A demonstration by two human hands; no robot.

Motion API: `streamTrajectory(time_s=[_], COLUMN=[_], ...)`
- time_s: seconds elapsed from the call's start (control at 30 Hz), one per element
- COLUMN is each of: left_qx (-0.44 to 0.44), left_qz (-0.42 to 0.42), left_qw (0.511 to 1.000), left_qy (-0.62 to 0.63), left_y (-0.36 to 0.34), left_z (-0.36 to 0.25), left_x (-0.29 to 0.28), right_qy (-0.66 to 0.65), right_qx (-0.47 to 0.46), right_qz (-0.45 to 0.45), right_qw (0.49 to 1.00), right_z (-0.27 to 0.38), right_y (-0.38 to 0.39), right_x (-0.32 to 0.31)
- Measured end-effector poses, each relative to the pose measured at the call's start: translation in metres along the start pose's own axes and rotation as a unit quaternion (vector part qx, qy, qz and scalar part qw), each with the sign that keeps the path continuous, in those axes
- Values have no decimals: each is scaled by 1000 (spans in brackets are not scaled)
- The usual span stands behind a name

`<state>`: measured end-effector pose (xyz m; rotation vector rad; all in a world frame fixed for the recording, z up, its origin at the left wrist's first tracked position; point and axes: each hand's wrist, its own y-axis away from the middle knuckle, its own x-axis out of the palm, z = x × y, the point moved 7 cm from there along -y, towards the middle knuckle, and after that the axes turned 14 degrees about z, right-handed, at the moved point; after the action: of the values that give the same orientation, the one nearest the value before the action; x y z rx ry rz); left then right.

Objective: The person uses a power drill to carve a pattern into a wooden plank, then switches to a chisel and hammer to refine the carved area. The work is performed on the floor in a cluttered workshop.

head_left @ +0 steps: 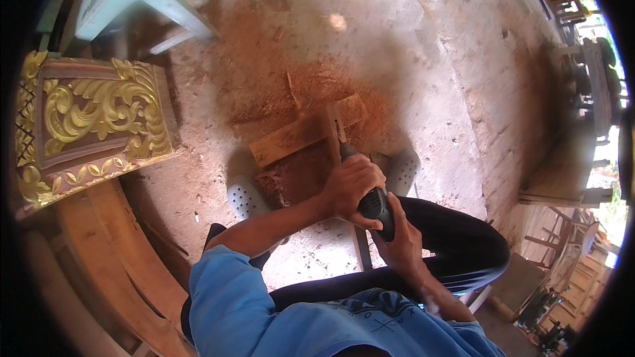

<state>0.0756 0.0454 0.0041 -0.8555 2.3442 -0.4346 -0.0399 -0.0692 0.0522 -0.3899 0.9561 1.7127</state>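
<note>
The person's blue shirt (297, 327) is nearest, with black trousers (456, 235) just beyond it, the knees bent and spread. Between the knees, the right hand (400, 241) has its fingers clamped on the rear end of a dark power tool (376, 204), its thumb lying along the right side. The left hand (352, 185) reaches across from the left, its fingers wrapped over the front part of the same tool. The tool points away and slightly left, its slim tip at a narrow wood strip (330, 125); whether they touch, I cannot tell. The strip crosses a flat plank (284, 141) on the floor (436, 132). Grey clogs with holes stand on either side: the left clog (246, 199) and the right clog (404, 170). On the left lie long curved boards (99, 225), and beyond them a carved panel (102, 109) with gold scrolls. Reddish sawdust (317, 76) spreads past the plank. At the far left stands a pale green stool (126, 0).
</note>
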Motion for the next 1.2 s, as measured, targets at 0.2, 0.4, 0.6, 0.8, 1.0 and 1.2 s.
streamTrajectory(time_s=[0.2,0.4,0.6,0.8,1.0,1.2], left_qx=[29,48,36,24,-25,-197], left_qz=[77,123,75,45,23,-144], left_qw=[996,986,994,998,999,948], left_qy=[-43,-100,-75,-40,-16,204], left_y=[25,43,31,28,3,-32], left_z=[-4,-2,-3,-10,26,90], left_x=[33,48,35,35,6,-61], right_qy=[-107,-60,-71,-73,-40,125], right_qx=[101,77,83,118,96,-30], right_qz=[16,15,53,80,88,168], right_qw=[989,995,993,987,991,977], right_z=[-47,-68,-47,-29,-11,54], right_y=[18,15,11,16,-35,-164], right_x=[64,87,54,38,-1,-94])
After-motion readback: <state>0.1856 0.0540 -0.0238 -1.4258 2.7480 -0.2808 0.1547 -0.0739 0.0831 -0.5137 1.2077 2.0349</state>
